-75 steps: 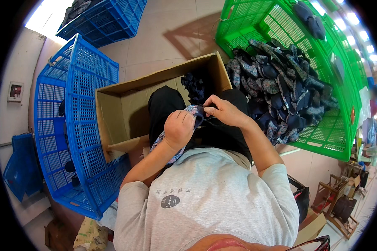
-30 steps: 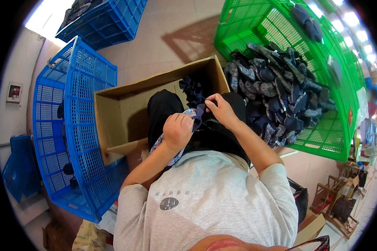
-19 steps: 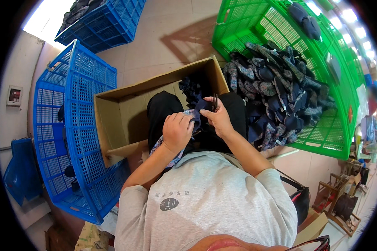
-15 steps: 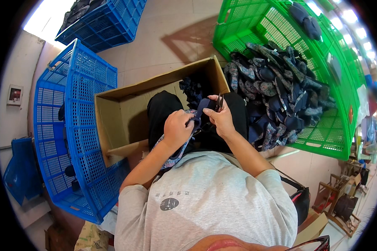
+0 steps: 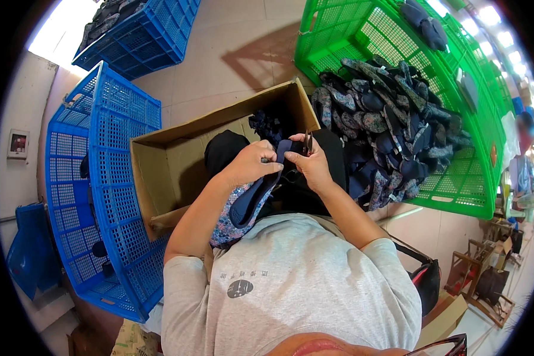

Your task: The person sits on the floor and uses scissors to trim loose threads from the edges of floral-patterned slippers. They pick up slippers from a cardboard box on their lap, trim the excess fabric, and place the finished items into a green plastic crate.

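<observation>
A floral slipper with a dark blue lining lies across my lap, its wide end toward my shirt. My left hand is closed on its far, dark blue end. My right hand pinches the same dark edge with thumb and finger, close beside the left. A small pair of dark thread snips is also tucked in the right hand, its points standing up away from the cloth. Beyond the hands, dark fabric scraps lie in an open cardboard box.
On the right, a green plastic crate lies tipped with a heap of floral slippers spilling toward my knee. Blue crates stand at the left and far left. A black bag sits by my right side.
The slipper has turned so that its dark blue lining shows more. My left hand has shifted slightly up and right, its knuckles rolled over. The right hand still holds the snips.
</observation>
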